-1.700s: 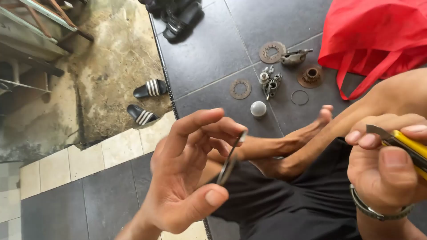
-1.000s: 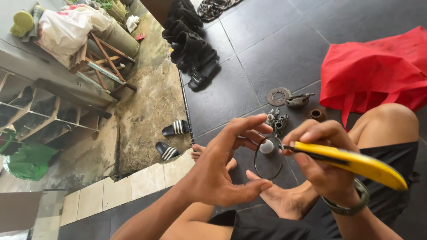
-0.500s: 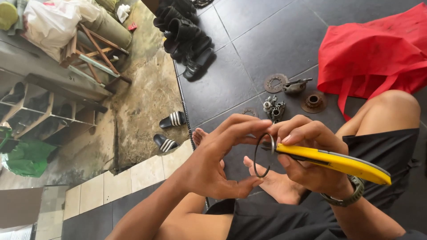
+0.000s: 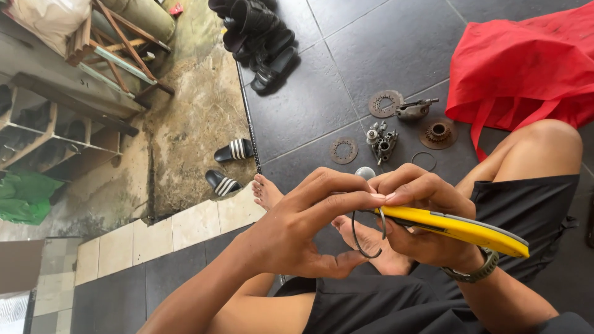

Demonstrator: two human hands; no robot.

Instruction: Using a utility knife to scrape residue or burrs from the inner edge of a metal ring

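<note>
My left hand (image 4: pixel 303 230) pinches a thin dark metal ring (image 4: pixel 366 232) between fingertips and thumb, holding it upright in front of me. My right hand (image 4: pixel 419 213) grips a yellow-handled tool (image 4: pixel 459 229) whose tip meets the ring's right side. I sit cross-legged in black shorts, bare feet under my hands. On the dark tiled floor beyond lie metal parts: two flat toothed discs (image 4: pixel 343 150), a small gear assembly (image 4: pixel 382 141), a rusty sprocket (image 4: pixel 438 132), a loose ring (image 4: pixel 423 161) and a round silver piece (image 4: pixel 365 172).
A red cloth bag (image 4: pixel 520 62) lies at the upper right. Black shoes (image 4: pixel 257 37) and a pair of striped sandals (image 4: pixel 229 164) sit near the bare concrete strip. A wooden shoe rack (image 4: pixel 55 130) and green bag (image 4: pixel 25 195) stand at the left.
Both hands have come together: the right hand brought the yellow tool in from the right edge up to the ring in the left hand. The camera view has shifted downward slightly.
</note>
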